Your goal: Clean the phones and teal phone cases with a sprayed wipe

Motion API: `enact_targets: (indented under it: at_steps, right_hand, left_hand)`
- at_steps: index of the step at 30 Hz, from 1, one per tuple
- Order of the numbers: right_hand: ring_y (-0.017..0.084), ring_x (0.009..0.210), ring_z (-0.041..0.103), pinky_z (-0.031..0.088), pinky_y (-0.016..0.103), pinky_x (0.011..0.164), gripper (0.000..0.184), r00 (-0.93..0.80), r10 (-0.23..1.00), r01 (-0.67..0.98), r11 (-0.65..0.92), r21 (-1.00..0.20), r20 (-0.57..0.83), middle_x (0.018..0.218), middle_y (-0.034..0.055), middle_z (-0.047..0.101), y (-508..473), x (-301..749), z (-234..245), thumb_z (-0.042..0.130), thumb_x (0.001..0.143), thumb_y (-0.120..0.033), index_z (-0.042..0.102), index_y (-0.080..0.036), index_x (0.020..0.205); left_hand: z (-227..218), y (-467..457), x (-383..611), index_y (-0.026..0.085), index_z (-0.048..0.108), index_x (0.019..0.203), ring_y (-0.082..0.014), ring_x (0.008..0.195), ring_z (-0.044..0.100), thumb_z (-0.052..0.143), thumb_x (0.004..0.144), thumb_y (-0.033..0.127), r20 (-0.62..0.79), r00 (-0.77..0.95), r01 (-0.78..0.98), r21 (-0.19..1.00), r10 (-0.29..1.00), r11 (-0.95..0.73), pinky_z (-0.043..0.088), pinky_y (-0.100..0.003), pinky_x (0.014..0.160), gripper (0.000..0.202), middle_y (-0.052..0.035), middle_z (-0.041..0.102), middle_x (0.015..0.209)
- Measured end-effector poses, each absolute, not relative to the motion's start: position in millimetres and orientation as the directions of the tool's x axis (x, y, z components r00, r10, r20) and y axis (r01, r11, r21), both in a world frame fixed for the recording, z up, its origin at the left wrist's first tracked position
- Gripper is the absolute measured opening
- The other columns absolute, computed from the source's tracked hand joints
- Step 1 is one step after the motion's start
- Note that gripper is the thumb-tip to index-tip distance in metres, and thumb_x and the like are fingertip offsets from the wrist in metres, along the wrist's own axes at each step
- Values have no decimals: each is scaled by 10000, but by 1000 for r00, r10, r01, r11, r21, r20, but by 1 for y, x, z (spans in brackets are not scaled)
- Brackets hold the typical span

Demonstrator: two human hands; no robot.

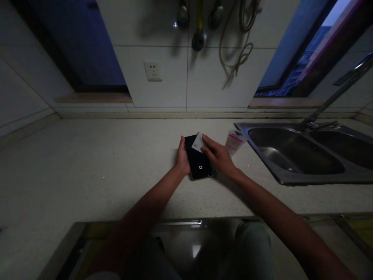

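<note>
A black smartphone (199, 165) lies in my left hand (182, 158), tilted a little, with a small white ring lit on its dark screen. My left fingers wrap its left edge; most of them are hidden beneath it. Between the thumb and fingers of my right hand (218, 154) is a white cloth or wipe (198, 143) with dark printed marks, held flat against the upper part of the screen. Just right of that hand, a clear packet (234, 142) with pink and white print rests on the countertop.
The pale countertop (87, 167) runs along a tiled wall with a socket (152, 71). At the right sit a steel double sink (262, 165) and a tall faucet (335, 93). Pipe valves (198, 41) and a looped cord (240, 58) hang above. The counter's front edge is close to my body.
</note>
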State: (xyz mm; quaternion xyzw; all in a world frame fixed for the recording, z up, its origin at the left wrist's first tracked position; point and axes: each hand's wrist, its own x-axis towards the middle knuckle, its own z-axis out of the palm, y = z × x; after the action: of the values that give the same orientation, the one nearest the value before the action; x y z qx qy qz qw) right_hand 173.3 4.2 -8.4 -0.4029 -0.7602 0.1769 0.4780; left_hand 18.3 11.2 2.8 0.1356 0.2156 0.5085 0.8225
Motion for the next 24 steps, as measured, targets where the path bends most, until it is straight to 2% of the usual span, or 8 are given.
enact_targets:
  at_steps: [4,8,10,12,15,17,20,24]
  right_hand:
    - [308,1163,687,534,517,1026,487,-242,879,366,474,-801,410,1291,76,722,-3,167,-9,591,929,-381,632,-239,1393]
    - [250,939,700,559,394,825,441,-335,895,233,380,-895,293,1043,70,770,-9,163,-3,574,922,-460,705,-199,1254]
    - [201,772,656,523,328,688,413,-346,910,193,306,-932,228,862,51,732,-10,163,1,603,896,-527,747,-179,1064]
    - [142,597,548,449,279,559,434,-362,923,156,195,-968,128,687,11,630,-11,165,4,642,852,-595,721,-170,896]
    - [94,502,422,397,252,491,489,-406,914,94,47,-994,5,590,-38,498,-12,167,7,712,763,-660,639,-177,760]
    - [83,495,394,388,246,482,508,-422,906,66,9,-998,-20,586,-49,470,-12,166,6,740,724,-672,606,-182,726]
    - [80,501,363,310,233,465,502,-358,933,42,54,-998,35,586,-51,452,-12,161,1,727,731,-666,596,-182,714]
    - [108,545,427,309,249,501,481,-229,966,57,139,-989,123,622,-26,513,-10,155,-7,675,761,-654,624,-176,743]
  left_hand:
    - [7,16,10,130,735,963,-301,903,724,400,916,725,-223,285,-815,455,932,358,548,-429,865,685,-131,736,815]
    - [15,16,4,125,726,930,-270,817,722,333,950,705,-221,226,-827,471,949,306,552,-401,831,701,-113,718,755]
    - [19,15,3,125,725,917,-241,742,709,315,959,703,-228,216,-827,473,949,302,556,-382,797,709,-106,719,742]
    - [21,13,3,128,725,916,-217,678,687,311,956,712,-242,222,-824,471,945,314,557,-366,759,716,-100,721,736]
    - [21,12,4,137,718,908,-207,651,674,313,951,720,-258,231,-811,481,938,332,550,-349,707,711,-96,717,730]
    - [20,13,5,145,707,880,-210,643,668,321,952,705,-264,217,-797,508,940,326,544,-348,682,684,-94,708,720]
    - [17,16,6,162,686,841,-216,629,656,407,938,646,-249,164,-778,562,954,281,540,-361,681,567,-79,681,690]
    - [10,22,8,185,672,934,-224,751,683,609,842,567,-164,40,-756,639,986,138,535,-344,741,398,-47,673,741]
